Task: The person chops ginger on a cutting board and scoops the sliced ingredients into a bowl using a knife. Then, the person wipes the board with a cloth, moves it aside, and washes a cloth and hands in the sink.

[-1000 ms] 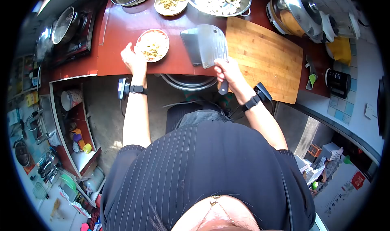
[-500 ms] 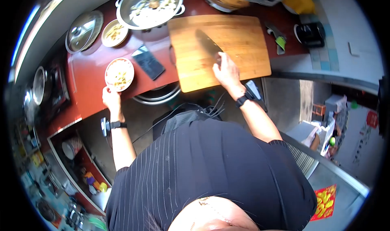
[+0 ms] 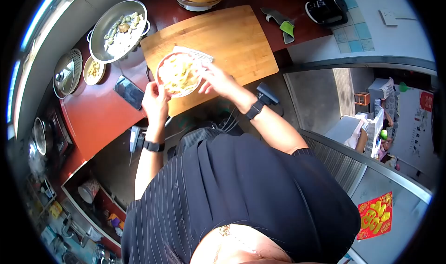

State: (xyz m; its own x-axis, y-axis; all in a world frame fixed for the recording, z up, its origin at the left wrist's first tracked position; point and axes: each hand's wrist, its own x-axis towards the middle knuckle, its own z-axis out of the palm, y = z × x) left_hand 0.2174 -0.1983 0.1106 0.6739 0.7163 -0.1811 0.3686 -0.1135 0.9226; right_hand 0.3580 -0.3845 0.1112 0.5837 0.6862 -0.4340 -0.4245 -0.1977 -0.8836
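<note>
Left hand [image 3: 155,100] is gripping the bowl [image 3: 162,62]; right hand [image 3: 219,80], grasp unclear, is touching its opposite side. They are apparently positioning it over the board [image 3: 232,36] beyond, needing level handling.

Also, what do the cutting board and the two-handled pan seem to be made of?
Cutting board: wood or bamboo, smooth, judging by its tan colour and faint grain lines. Two-handled pan: probably metal, perhaps stainless steel, from its silvery, shiny wall.

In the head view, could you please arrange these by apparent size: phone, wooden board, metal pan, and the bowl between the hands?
1. Wooden board, though partly covered
2. Metal pan
3. Bowl
4. Phone
</note>
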